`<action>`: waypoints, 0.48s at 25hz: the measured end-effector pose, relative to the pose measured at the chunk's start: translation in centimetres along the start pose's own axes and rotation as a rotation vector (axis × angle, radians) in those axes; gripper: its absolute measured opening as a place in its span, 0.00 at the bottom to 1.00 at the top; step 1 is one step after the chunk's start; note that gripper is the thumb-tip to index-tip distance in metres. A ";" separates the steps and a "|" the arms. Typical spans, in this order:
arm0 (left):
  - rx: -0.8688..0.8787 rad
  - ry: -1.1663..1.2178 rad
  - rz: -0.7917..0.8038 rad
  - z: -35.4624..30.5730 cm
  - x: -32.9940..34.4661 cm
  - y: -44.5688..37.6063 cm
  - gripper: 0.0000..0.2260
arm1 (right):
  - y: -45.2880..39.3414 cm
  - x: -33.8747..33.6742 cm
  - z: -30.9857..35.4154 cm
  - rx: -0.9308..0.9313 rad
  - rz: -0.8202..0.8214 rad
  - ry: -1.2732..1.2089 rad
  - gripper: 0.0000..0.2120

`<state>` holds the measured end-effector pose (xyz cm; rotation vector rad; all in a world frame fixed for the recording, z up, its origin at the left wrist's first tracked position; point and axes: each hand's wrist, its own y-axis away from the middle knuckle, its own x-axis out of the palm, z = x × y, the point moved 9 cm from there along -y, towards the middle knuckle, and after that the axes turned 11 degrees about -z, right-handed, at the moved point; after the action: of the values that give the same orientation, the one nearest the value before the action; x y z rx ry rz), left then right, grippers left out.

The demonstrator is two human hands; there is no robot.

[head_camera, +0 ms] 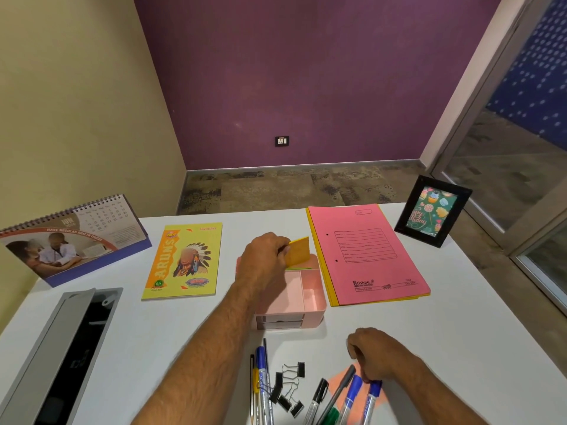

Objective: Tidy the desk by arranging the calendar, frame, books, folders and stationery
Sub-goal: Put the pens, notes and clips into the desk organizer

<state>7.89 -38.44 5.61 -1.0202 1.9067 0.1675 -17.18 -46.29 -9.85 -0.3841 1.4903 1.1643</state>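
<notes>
My left hand (265, 259) pinches a yellow sticky-note pad (298, 250) and holds it upright over the back compartment of a pink desk organiser (310, 297) at the desk's middle. My right hand (372, 354) rests near the front edge with fingers curled on a blue marker (372, 394) that lies on an orange note (340, 383). A desk calendar (73, 240) stands at the back left, a yellow notebook (184, 260) lies beside it. Pink and yellow folders (365, 256) lie right of the organiser. A black photo frame (432, 211) stands at the back right.
Several pens (262, 384), black binder clips (288, 384) and more markers (334, 397) lie along the front edge of the white desk (460, 302). An open grey cable box (64, 354) is set into the desk at the front left. A glass door is on the right.
</notes>
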 end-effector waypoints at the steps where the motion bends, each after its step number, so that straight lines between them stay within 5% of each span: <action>1: 0.003 0.015 -0.004 -0.2 0.0 0.1 0.13 | 0.0 0.0 0.0 0.006 0.003 -0.009 0.14; 12: -0.076 -0.034 0.171 0.6 3.9 1.8 0.14 | 0.0 -0.5 -1.1 0.048 -0.023 -0.197 0.10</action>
<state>6.14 -39.29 1.72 -0.8978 1.9682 0.3557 -17.63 -47.40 -9.61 -0.2461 1.3364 1.1127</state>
